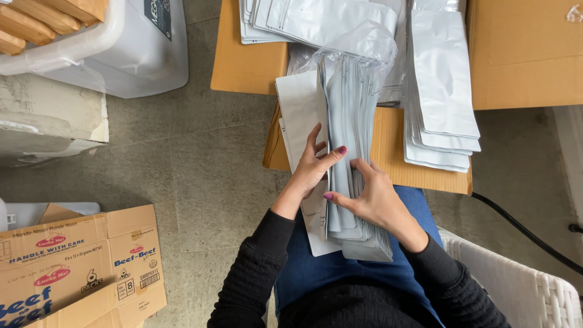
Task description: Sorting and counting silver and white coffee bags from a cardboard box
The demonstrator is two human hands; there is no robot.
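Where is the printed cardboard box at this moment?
In the head view, the printed cardboard box lies on the grey floor at the lower left, to the left of the person's left hand.
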